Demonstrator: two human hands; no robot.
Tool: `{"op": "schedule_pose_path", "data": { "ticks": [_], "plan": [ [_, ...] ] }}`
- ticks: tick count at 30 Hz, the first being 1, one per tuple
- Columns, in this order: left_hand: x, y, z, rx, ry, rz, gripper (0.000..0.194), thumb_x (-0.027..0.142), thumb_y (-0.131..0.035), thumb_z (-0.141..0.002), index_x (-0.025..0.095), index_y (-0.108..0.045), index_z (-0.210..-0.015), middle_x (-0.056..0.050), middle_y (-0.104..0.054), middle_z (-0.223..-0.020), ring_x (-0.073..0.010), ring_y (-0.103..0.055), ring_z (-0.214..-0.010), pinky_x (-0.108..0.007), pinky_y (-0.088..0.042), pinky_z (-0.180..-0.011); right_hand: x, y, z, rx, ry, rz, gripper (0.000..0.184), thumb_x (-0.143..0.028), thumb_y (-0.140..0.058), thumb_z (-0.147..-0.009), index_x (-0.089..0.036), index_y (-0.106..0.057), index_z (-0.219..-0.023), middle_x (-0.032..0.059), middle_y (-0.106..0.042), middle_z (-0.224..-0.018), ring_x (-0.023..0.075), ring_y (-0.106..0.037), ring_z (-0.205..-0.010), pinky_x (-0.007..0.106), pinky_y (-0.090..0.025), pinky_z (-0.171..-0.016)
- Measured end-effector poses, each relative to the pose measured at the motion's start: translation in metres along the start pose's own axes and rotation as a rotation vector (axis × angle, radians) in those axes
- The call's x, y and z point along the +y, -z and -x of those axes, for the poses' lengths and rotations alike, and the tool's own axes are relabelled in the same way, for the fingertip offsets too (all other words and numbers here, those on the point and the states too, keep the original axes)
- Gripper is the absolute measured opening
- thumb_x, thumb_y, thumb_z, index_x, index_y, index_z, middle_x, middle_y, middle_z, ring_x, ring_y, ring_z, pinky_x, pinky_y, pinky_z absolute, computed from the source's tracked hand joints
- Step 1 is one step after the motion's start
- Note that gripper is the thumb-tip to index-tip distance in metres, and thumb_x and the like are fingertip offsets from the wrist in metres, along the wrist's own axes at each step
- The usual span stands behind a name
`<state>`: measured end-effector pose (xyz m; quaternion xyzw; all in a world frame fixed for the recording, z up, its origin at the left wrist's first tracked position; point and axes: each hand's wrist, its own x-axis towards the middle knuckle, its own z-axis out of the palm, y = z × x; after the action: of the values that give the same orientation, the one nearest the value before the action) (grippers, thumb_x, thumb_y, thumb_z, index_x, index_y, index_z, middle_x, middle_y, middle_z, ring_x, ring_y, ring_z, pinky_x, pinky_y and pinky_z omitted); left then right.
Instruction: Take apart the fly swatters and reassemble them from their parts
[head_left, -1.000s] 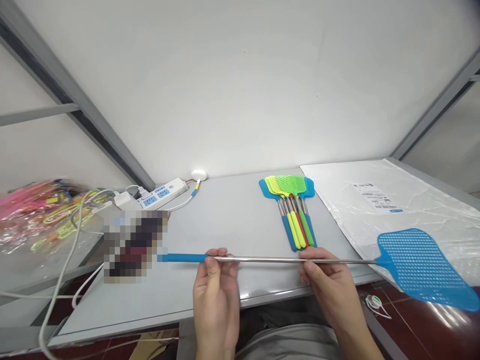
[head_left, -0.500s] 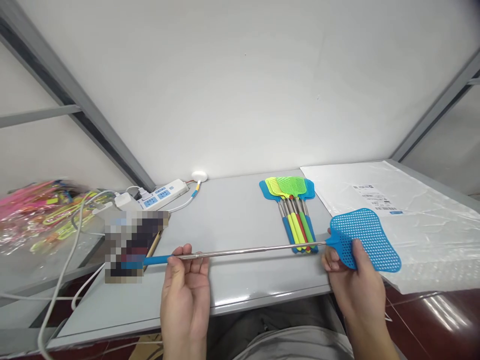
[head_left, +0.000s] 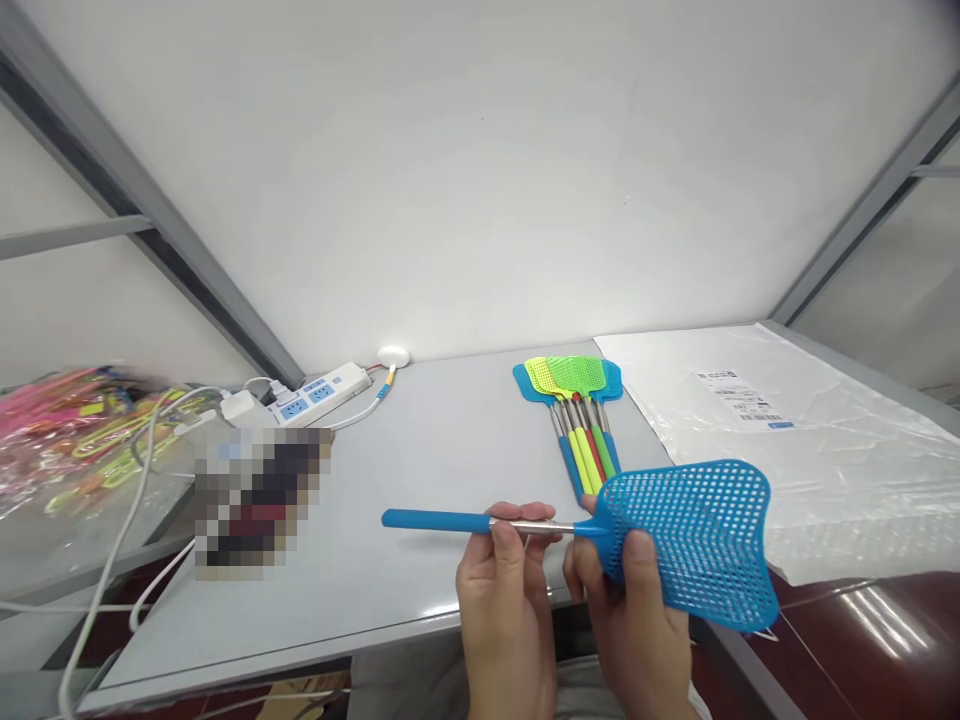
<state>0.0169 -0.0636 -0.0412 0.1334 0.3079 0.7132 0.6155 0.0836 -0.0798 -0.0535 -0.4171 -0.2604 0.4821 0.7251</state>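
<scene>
I hold a blue fly swatter point(head_left: 690, 540) over the near edge of the grey table point(head_left: 420, 450). Its telescopic metal rod is pushed in short. My left hand point(head_left: 506, 600) is closed round the rod just beyond the blue handle point(head_left: 431, 520), which sticks out to the left. My right hand point(head_left: 630, 610) grips the blue mesh head at its neck, thumb on the mesh. Behind them a stack of collapsed swatters point(head_left: 581, 420) in blue, yellow, green and red lies on the table.
A large clear plastic bag with a label point(head_left: 757, 420) covers the table's right side. A white power strip point(head_left: 315, 388) with cables lies at the back left. Bagged colourful swatters point(head_left: 67, 440) sit far left beside a blurred patch point(head_left: 255, 500). Grey frame bars run overhead.
The swatter's rod has been telescoped from full length to short. My right hand slid from the rod to the head and moved left, my hands ending close together.
</scene>
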Motion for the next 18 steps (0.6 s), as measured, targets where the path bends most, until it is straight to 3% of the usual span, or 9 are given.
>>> {"op": "schedule_pose_path", "data": {
  "ticks": [7,11,13,14,18],
  "plan": [
    [0.0,-0.002,-0.001,0.022,-0.088,-0.102,0.03,0.047,-0.08,-0.071,0.022,-0.069,-0.085,-0.003,-0.071,-0.084,-0.0184,-0.068,-0.082,-0.032,-0.056,-0.078,-0.008,-0.003,-0.004,-0.053,-0.014,-0.025,0.042,-0.054,-0.05,-0.093,-0.021,-0.062,-0.114,-0.0063,-0.042,-0.048,0.013,-0.042,-0.049,0.027,-0.039,-0.054],
    [0.028,0.007,-0.015,0.013,-0.101,-0.36,0.031,0.042,-0.084,-0.067,0.02,-0.072,-0.085,-0.007,-0.072,-0.096,-0.0208,-0.066,-0.096,-0.029,-0.052,-0.087,-0.01,0.002,-0.014,-0.159,-0.156,-0.056,0.039,-0.049,-0.057,-0.091,-0.017,-0.064,-0.113,-0.0067,-0.041,-0.05,0.0108,-0.038,-0.048,0.026,-0.034,-0.051],
    [0.049,0.012,-0.016,-0.069,-0.082,-0.474,0.036,0.036,-0.087,-0.064,0.018,-0.073,-0.093,-0.01,-0.071,-0.102,-0.0215,-0.065,-0.093,-0.027,-0.052,-0.081,-0.015,0.008,-0.025,-0.155,-0.173,-0.085,0.036,-0.046,-0.06,-0.089,-0.015,-0.065,-0.108,-0.0078,-0.038,-0.048,0.0092,-0.034,-0.045,0.025,-0.032,-0.048],
    [0.058,0.014,-0.014,-0.129,-0.046,-0.49,0.041,0.038,-0.085,-0.065,0.018,-0.072,-0.098,-0.011,-0.07,-0.098,-0.0201,-0.065,-0.081,-0.027,-0.052,-0.071,-0.018,0.012,-0.031,-0.13,-0.155,-0.112,0.032,-0.044,-0.062,-0.089,-0.015,-0.065,-0.103,-0.0087,-0.036,-0.047,0.0081,-0.032,-0.044,0.024,-0.032,-0.047],
    [0.081,0.02,0.003,-0.404,0.201,-0.547,0.053,0.051,-0.081,-0.066,0.017,-0.071,-0.106,-0.015,-0.068,-0.083,-0.0182,-0.06,-0.056,-0.029,-0.044,-0.053,-0.035,0.029,-0.048,-0.036,-0.044,-0.184,0.02,-0.032,-0.072,-0.083,-0.019,-0.057,-0.086,-0.0114,-0.036,-0.05,0.0037,-0.024,-0.039,0.023,-0.036,-0.045]
  ]
}}
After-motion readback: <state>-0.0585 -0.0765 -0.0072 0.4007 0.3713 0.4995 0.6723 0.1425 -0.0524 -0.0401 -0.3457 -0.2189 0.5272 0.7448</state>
